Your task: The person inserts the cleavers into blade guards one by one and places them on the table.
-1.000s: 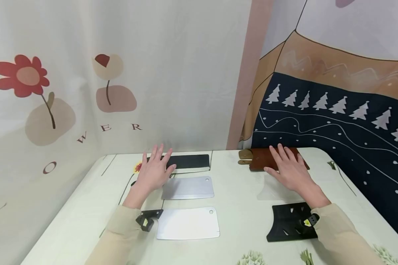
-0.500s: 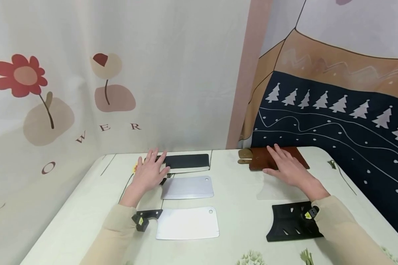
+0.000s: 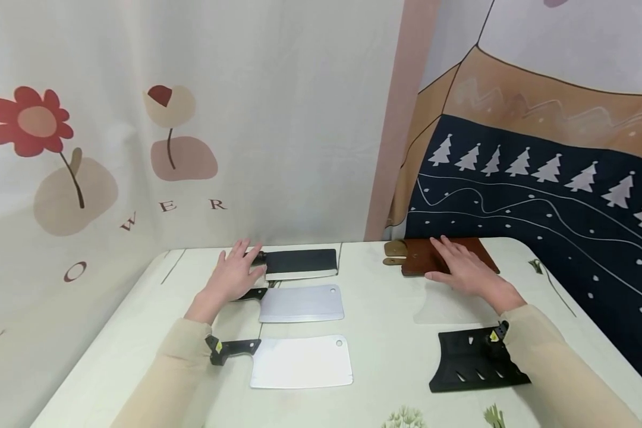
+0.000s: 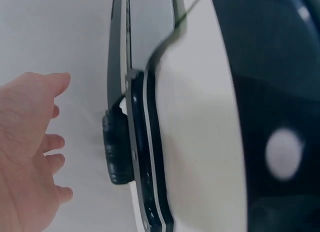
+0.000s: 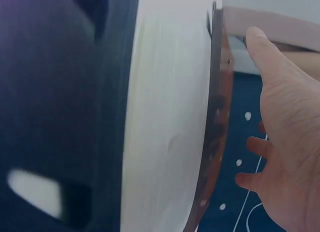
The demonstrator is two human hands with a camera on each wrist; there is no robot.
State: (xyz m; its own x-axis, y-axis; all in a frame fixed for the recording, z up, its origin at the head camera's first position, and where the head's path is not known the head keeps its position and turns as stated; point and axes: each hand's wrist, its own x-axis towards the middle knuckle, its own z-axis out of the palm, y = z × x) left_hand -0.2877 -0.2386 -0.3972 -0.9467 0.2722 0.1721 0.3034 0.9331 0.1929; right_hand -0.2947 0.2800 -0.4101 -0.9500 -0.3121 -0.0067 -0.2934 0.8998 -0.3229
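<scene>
Three cleavers with black handles lie in a column on the left of the table: a black-bladed cleaver (image 3: 301, 263) at the back, a silver cleaver (image 3: 301, 303) in the middle and a larger silver cleaver (image 3: 302, 361) in front. My left hand (image 3: 230, 274), fingers extended, is over the handle end of the back two, partly hiding those handles. The left wrist view has that hand (image 4: 27, 147) apart from the handles. Over a brown leather sheath (image 3: 419, 255) my right hand (image 3: 468, 268) hovers with spread fingers, holding nothing. In the right wrist view it appears clear of the sheath.
A translucent, pale flat piece (image 3: 441, 308) lies in front of the leather sheath. Nearer to me is a black slotted sheath (image 3: 471, 362), partly under the right wrist. A pale patterned cloth (image 3: 385, 333) covers the table, with hanging curtains (image 3: 278, 131) behind.
My left hand has drifted left and slightly down in the head view, uncovering more of the cleaver handles. The right hand has shifted only slightly over the leather sheath. The cleavers stay put.
</scene>
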